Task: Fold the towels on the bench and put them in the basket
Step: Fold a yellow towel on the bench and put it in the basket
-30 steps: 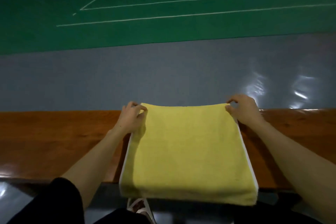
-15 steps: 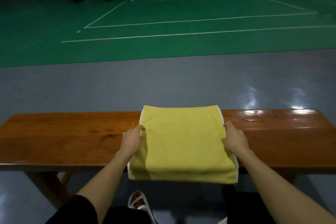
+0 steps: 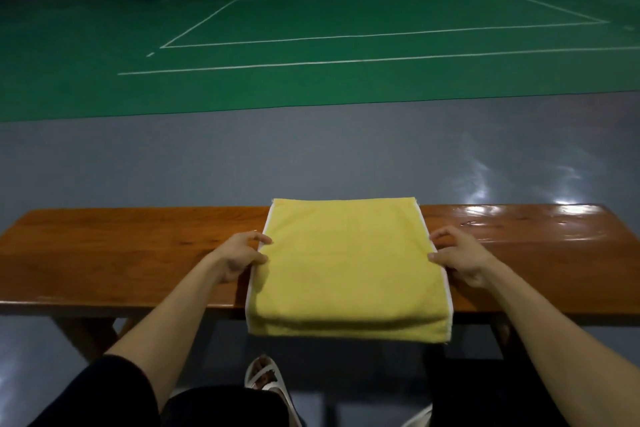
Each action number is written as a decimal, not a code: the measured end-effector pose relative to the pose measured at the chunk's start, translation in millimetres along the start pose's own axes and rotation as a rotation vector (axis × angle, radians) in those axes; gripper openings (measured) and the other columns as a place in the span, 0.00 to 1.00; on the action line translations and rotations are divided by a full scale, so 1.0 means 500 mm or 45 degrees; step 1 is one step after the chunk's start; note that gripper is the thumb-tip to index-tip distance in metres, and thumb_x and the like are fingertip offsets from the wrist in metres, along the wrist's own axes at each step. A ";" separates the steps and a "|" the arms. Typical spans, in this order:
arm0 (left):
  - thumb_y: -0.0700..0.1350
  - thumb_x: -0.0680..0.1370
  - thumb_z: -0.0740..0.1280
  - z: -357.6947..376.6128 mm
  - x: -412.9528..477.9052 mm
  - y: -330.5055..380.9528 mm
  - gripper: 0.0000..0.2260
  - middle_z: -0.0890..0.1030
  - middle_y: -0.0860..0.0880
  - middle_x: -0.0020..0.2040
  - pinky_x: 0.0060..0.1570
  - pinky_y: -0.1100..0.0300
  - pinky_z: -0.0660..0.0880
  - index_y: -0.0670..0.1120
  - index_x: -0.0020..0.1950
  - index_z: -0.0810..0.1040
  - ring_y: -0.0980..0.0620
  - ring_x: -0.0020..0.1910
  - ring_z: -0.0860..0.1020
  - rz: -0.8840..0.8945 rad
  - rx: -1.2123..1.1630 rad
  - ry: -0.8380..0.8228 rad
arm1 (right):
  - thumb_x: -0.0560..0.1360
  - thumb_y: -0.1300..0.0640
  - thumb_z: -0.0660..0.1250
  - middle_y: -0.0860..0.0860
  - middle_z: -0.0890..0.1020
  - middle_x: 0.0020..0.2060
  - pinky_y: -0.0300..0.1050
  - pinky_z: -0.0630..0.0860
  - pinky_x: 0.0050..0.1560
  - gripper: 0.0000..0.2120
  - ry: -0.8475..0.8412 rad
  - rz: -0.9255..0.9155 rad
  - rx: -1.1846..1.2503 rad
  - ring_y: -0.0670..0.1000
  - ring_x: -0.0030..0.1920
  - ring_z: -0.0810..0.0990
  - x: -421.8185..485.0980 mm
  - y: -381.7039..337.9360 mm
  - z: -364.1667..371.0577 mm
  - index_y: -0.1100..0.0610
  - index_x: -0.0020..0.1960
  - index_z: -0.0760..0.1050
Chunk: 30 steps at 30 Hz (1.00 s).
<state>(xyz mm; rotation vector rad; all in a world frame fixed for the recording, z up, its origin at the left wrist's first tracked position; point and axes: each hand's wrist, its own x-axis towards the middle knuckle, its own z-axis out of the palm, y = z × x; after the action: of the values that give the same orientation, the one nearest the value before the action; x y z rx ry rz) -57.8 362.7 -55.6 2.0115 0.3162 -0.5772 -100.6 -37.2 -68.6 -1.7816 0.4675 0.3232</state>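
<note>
Both hands (image 3: 242, 256) (image 3: 460, 258) at towel (image 3: 346, 270) side edges, near edge overhanging bench (image 3: 121, 253).

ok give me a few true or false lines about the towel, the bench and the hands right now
1. The folded yellow towel with white side trim lies on the brown wooden bench. True.
2. The towel's near edge sits wholly inside the bench top. False: it hangs over the bench's near edge.
3. The left hand and right hand are at opposite side edges of the towel. True.
4. A basket stands on the bench beside the towel. False: no basket is in view.
5. The floor beyond the bench is a green court with white lines. True.
</note>
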 end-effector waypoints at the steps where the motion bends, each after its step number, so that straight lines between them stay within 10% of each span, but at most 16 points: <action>1: 0.32 0.76 0.66 -0.005 -0.001 -0.003 0.18 0.68 0.45 0.66 0.56 0.51 0.73 0.49 0.62 0.76 0.45 0.63 0.69 0.005 -0.006 -0.046 | 0.74 0.72 0.67 0.63 0.80 0.48 0.56 0.80 0.46 0.14 -0.021 -0.022 -0.044 0.60 0.47 0.81 -0.002 0.005 -0.006 0.58 0.55 0.73; 7: 0.31 0.73 0.69 -0.009 -0.015 -0.018 0.18 0.73 0.47 0.62 0.58 0.50 0.76 0.49 0.57 0.79 0.46 0.62 0.72 0.127 0.130 -0.120 | 0.70 0.71 0.71 0.52 0.77 0.54 0.38 0.78 0.42 0.18 -0.206 -0.154 -0.186 0.52 0.56 0.76 -0.011 0.017 -0.017 0.56 0.56 0.78; 12: 0.32 0.71 0.71 -0.017 -0.024 -0.027 0.19 0.73 0.52 0.61 0.60 0.52 0.74 0.52 0.57 0.79 0.51 0.62 0.70 0.236 0.100 -0.008 | 0.65 0.71 0.76 0.53 0.80 0.55 0.55 0.80 0.55 0.20 -0.014 -0.268 -0.207 0.54 0.57 0.78 0.003 0.033 -0.033 0.51 0.51 0.81; 24: 0.30 0.69 0.73 -0.076 0.019 0.128 0.21 0.79 0.48 0.60 0.52 0.52 0.80 0.54 0.54 0.80 0.50 0.52 0.80 0.553 -0.206 0.191 | 0.67 0.77 0.71 0.54 0.81 0.43 0.35 0.79 0.33 0.17 0.261 -0.521 0.234 0.49 0.40 0.82 0.062 -0.111 -0.062 0.60 0.51 0.78; 30: 0.28 0.71 0.69 -0.118 -0.050 0.214 0.19 0.79 0.51 0.55 0.46 0.58 0.81 0.48 0.57 0.79 0.51 0.49 0.81 0.735 -0.347 0.211 | 0.66 0.75 0.72 0.48 0.83 0.41 0.34 0.80 0.40 0.19 0.371 -0.749 0.180 0.43 0.41 0.82 0.034 -0.219 -0.111 0.52 0.44 0.79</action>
<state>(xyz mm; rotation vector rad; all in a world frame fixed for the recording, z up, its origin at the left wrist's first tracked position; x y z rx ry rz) -15.4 363.1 61.6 1.7723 -0.0912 -0.0027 -35.0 -69.7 31.4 -1.7447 0.1454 -0.3757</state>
